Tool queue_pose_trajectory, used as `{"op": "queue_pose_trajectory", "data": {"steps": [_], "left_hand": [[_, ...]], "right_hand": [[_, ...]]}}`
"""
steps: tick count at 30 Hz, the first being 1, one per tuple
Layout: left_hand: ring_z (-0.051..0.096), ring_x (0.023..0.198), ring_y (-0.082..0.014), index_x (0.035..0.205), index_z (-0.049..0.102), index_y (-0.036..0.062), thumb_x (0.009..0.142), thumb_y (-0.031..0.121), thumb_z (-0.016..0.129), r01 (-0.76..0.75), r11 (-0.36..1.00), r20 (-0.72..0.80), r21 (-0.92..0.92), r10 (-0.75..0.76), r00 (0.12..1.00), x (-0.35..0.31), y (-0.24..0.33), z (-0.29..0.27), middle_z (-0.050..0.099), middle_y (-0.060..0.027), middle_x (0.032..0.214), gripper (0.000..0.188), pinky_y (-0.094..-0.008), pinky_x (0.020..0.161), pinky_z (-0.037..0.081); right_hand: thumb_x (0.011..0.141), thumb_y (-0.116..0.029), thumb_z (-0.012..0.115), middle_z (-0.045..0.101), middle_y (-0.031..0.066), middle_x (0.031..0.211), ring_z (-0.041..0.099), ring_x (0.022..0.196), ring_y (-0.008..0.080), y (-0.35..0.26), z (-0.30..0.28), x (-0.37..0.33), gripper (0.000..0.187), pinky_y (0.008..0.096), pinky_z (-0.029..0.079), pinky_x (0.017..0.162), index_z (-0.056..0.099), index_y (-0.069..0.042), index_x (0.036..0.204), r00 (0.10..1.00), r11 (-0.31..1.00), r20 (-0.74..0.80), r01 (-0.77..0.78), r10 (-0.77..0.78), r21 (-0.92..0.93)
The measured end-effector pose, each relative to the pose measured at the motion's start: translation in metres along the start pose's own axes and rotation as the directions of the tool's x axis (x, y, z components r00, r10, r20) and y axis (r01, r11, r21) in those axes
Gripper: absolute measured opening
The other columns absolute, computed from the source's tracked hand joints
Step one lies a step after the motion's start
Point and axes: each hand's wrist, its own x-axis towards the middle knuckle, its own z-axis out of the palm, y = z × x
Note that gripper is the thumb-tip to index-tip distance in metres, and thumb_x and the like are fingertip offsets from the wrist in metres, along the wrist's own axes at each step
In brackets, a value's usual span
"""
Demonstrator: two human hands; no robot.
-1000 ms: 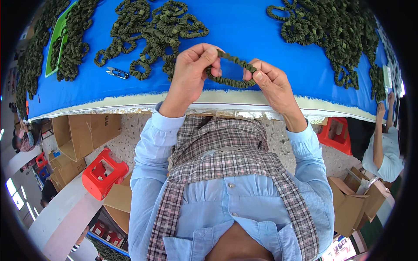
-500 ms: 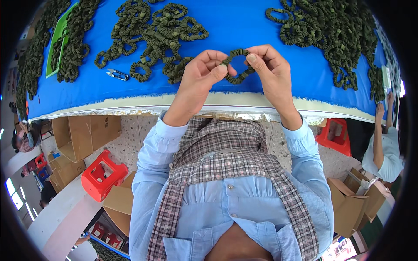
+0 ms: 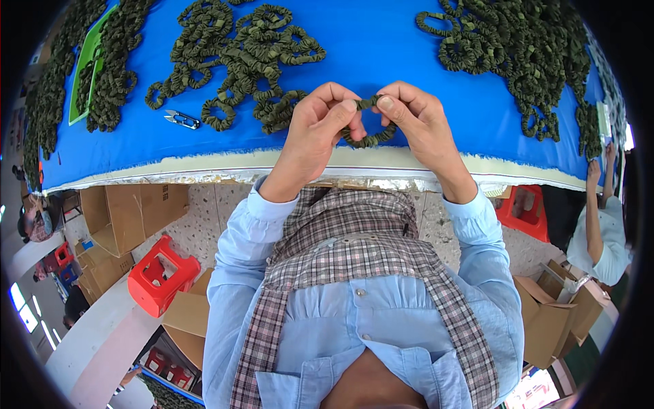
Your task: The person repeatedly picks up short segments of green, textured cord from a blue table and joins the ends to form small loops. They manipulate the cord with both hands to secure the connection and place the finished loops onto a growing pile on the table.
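Note:
A dark green gathered-fabric scrunchie [image 3: 371,140] hangs between my two hands, just above the near edge of the blue-covered table [image 3: 381,41]. My left hand [image 3: 320,123] pinches its upper left part between thumb and fingers. On the other side my right hand [image 3: 417,116] grips its upper right part, thumb on top. Only a short stretch of the band shows between the two thumbs, while the rest loops down below them. Left of my left hand lies a loose heap of similar scrunchies [image 3: 262,51], with small thread snips [image 3: 182,120] beside it.
A large scrunchie pile [image 3: 518,48] covers the table's right side. At far left, more scrunchies surround a green tray [image 3: 80,68]. Below the table are cardboard boxes [image 3: 139,211] and red stools [image 3: 160,273]. Another person's arm [image 3: 594,211] reaches the table at far right.
Both hands have come closer together, with the scrunchie lower and nearer to me. Its ring was held open at the sides; now it is gripped along the top and droops.

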Motion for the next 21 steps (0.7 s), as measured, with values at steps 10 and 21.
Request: {"op": "queue_pose_trajectory", "data": {"steps": [10,21], "left_hand": [[0.040,0.059,-0.0077,0.095,0.054,0.0058,0.096,0.021,0.053,0.065,0.980,-0.015,-0.187,-0.069,0.997,-0.005,0.006,-0.021,0.041,0.0038,0.066,0.016,-0.0324,0.070,0.045],[0.051,0.063,-0.0102,0.101,0.054,0.0031,0.096,0.024,0.056,0.075,0.991,-0.008,0.106,-0.075,0.997,0.006,0.011,-0.008,0.055,-0.0026,0.071,0.021,-0.0271,0.067,0.047]], "right_hand": [[0.094,-0.028,0.059,0.064,0.0049,0.084,0.057,0.076,0.0107,0.014,-0.007,-0.002,0.027,0.0240,0.044,0.071,0.063,-0.002,0.091,0.996,0.907,-0.026,-0.066,0.085,0.417],[0.091,-0.023,0.062,0.065,0.0044,0.085,0.056,0.082,0.0134,0.005,-0.005,0.002,0.023,0.0283,0.043,0.078,0.065,-0.002,0.099,0.998,0.998,0.055,0.028,-0.030,0.053]]}}
